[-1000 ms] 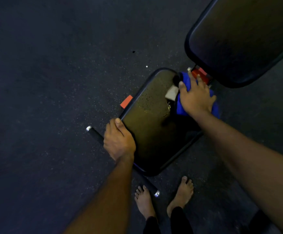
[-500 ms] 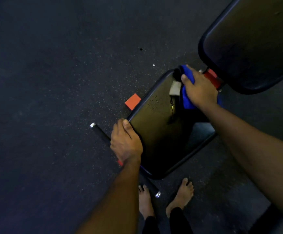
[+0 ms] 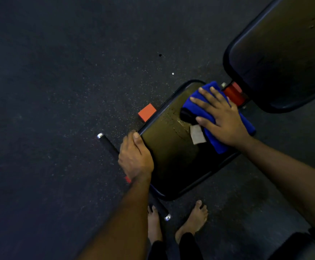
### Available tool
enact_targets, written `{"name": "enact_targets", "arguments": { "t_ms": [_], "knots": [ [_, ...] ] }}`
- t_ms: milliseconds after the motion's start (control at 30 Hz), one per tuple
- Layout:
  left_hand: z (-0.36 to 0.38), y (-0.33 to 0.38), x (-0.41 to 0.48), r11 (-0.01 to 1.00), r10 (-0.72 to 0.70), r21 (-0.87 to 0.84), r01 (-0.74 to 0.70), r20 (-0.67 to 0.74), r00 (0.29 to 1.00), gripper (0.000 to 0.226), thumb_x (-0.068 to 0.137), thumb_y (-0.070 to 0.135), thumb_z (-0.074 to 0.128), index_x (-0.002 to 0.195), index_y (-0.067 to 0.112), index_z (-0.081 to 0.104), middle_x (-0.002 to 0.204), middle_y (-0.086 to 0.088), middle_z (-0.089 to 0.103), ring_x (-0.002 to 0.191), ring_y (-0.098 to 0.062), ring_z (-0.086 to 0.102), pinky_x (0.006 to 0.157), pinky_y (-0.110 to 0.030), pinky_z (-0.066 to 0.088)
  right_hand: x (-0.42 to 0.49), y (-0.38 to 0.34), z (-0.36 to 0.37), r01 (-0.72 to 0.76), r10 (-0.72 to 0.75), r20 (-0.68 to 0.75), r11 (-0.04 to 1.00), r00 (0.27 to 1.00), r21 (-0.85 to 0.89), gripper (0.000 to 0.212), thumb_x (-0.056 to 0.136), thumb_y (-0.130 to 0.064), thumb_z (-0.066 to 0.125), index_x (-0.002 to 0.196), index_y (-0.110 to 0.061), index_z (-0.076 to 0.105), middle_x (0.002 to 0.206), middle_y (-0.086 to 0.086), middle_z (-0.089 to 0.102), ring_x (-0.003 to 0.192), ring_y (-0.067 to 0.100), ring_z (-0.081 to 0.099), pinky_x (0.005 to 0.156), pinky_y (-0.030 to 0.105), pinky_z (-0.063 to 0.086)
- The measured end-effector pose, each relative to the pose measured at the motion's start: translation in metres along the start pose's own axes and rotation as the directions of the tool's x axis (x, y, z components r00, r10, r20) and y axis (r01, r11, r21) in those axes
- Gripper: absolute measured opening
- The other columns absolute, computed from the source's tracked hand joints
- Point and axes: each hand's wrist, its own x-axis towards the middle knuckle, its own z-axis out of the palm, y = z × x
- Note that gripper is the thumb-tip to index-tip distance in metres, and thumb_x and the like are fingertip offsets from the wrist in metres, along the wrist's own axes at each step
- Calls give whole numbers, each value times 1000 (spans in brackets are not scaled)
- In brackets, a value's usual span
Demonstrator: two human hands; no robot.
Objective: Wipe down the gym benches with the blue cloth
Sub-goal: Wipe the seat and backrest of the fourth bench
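Bench seat (image 3: 171, 162) is gripped at its left edge by the left hand (image 3: 135, 158), as before. Farther on, the right hand (image 3: 222, 119), fingers now spread flat, presses the blue cloth (image 3: 216, 142) onto the seat, drawn back from the far corner. Wet streaks remain, so wiping is judged ongoing.

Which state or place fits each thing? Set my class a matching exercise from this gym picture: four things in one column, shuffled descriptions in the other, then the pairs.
Things
1. left hand
2. right hand
3. blue cloth
4. back pad

Descriptions
A. lies on the seat pad, under a hand
B. grips the seat pad's edge
C. at upper right, no hand on it
D. fingers spread flat on the cloth

Pairs: 1-B, 2-D, 3-A, 4-C
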Motion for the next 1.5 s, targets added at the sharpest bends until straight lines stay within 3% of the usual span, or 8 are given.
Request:
{"name": "enact_targets", "arguments": {
  "t_ms": [167,333,567,700,867,1033,1200,1500],
  "knots": [
    [-1,0,-2,1000,31,-1,-31,-30,999,60,101,42,20,119,7,65,108,-12,67,98,-27,61,77,-29,35,69,-37,8,-276,276,-54,961,960,22,46,98,-56,41,143,-54,38,162,-20,20,152,13,9,112,61,15],
    [-3,1,-3,999,9,-33,-10,-37,999,57,101,39,22,120,7,65,115,-15,66,104,-31,60,80,-31,37,45,-81,31,106,-102,32,965,994,-239,50,97,-59,33,144,-45,43,160,-14,29,152,16,13,116,61,10],
    [-5,1,-8,997,-29,-73,27,-29,999,45,107,30,29,120,7,65,115,-12,66,106,-25,59,83,-25,32,-48,-33,21,263,-248,94,937,964,-231,57,98,-56,38,153,-47,26,165,-16,10,153,12,4,118,56,14],
    [-6,-1,-9,998,-1,-70,-3,-47,999,47,106,32,27,119,8,66,115,-11,67,105,-26,59,83,-27,34,-26,-8,15,23,-28,-77,998,997,-65,54,94,-55,40,148,-47,36,162,-17,22,151,11,15,115,57,24],
    [-4,-4,-10,998,18,-64,-21,-50,999,50,106,36,25,118,9,65,114,-12,66,105,-27,58,81,-27,31,29,-37,21,-437,436,-142,899,889,22,53,98,-53,39,150,-46,31,164,-15,15,152,16,11,115,57,19],
    [-7,-3,-9,997,-14,-82,14,5,1000,54,106,41,23,128,9,61,127,-12,62,118,-28,55,93,-33,36,-50,-93,56,-64,42,-110,978,993,-197,55,98,-52,37,151,-47,28,165,-12,16,153,19,11,117,59,17],
    [-15,-5,-5,993,-36,-111,51,138,990,60,105,48,18,143,13,50,146,-8,50,136,-23,43,114,-38,29,-121,-70,59,35,-49,-81,985,995,-167,53,100,-48,41,152,-45,29,165,-14,15,153,13,6,117,58,17],
    [-37,-40,15,951,23,-289,109,417,909,74,93,70,14,132,27,59,133,0,60,125,-15,52,112,-44,38,-17,-31,19,-617,637,-160,770,754,159,50,101,-50,37,150,-45,31,164,-11,18,152,20,11,113,67,13]
  ]
}}
